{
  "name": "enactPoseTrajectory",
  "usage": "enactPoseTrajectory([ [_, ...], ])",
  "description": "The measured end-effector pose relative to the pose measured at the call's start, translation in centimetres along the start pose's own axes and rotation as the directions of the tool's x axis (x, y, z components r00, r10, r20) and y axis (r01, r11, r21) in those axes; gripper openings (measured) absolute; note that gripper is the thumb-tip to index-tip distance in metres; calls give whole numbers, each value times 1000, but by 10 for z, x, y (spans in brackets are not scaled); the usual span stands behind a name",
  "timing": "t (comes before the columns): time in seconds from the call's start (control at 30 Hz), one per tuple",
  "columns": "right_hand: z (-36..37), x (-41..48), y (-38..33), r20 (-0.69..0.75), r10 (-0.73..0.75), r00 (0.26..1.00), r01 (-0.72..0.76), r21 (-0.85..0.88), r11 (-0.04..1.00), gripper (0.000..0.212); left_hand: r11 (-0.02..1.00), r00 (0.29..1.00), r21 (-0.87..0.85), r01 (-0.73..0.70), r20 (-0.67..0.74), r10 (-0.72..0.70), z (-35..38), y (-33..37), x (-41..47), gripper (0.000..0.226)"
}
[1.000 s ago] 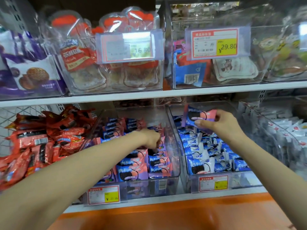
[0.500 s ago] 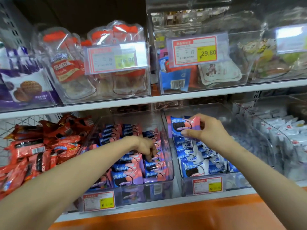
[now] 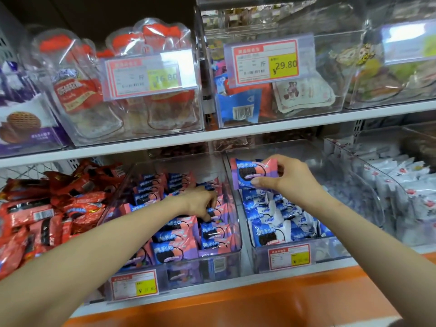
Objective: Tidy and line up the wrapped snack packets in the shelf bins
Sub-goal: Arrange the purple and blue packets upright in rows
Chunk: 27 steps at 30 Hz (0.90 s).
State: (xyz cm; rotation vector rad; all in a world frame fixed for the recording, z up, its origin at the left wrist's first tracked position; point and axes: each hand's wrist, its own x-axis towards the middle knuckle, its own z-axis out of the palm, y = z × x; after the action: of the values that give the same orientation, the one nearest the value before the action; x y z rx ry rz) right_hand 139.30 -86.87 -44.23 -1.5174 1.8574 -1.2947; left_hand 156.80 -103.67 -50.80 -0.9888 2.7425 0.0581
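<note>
Pinched in the right hand above the blue bin, the stray pink packet should go upright into the pink bin, where the left hand curls among rows, grip unclear.

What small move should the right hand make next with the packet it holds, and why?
Probably carry the pink packet left into the middle bin: the right hand holds it over blue-and-white packets, while matching pink ones fill the bin where the left hand reaches.
</note>
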Motion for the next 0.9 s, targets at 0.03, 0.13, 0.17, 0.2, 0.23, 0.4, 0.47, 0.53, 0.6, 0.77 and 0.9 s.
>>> enactPoseTrajectory([
  [0.03, 1, 1, 0, -2, 0, 1000, 0, -4, 1000, 25, 1000, 1000, 25, 0, -8, 1, 1, 0, 1, 40],
  [0.13, 3, 2, 0, 2, 1, 1000, -1, -3, 1000, 24, 997, 999, 79, -5, -46, 9, 2, 2, 3, 41],
  [0.17, 4, 2, 0, 4, -1, 1000, 1, -1, 1000, 24, 996, 998, 87, -5, -61, 11, 2, 2, 2, 41],
  [0.2, 4, 2, 0, 6, -3, 1000, 3, -2, 1000, 24, 996, 997, 93, -3, -74, 10, 3, 1, 3, 40],
  [0.23, 5, 3, -1, 7, -5, 1000, 5, -3, 1000, 24, 995, 996, 98, -1, -85, 9, 4, 1, 3, 39],
  [0.4, 10, 4, -3, 9, -3, 1000, 3, -10, 1000, 23, 987, 997, 160, -28, -64, 39, 4, 2, 4, 42],
  [0.47, 12, 4, -4, 10, -3, 1000, 4, -20, 1000, 24, 990, 996, 131, -50, -60, 59, -3, 2, 1, 45],
  [0.53, 13, 4, -5, 9, -11, 1000, 11, -24, 1000, 24, 996, 994, -47, -75, -83, 71, -11, 2, -4, 37],
  [0.6, 13, 5, -7, 3, -18, 1000, 18, -23, 1000, 23, 973, 995, -207, -98, -21, 96, -16, 4, -10, 29],
  [0.77, 14, 5, -8, 1, -15, 1000, 15, -45, 999, 24, 983, 948, 138, -117, 311, 69, -5, 17, -13, 45],
  [0.9, 13, 4, -7, 2, -15, 1000, 15, -34, 999, 23, 978, 966, 183, -103, 252, 55, -2, 17, -8, 44],
])
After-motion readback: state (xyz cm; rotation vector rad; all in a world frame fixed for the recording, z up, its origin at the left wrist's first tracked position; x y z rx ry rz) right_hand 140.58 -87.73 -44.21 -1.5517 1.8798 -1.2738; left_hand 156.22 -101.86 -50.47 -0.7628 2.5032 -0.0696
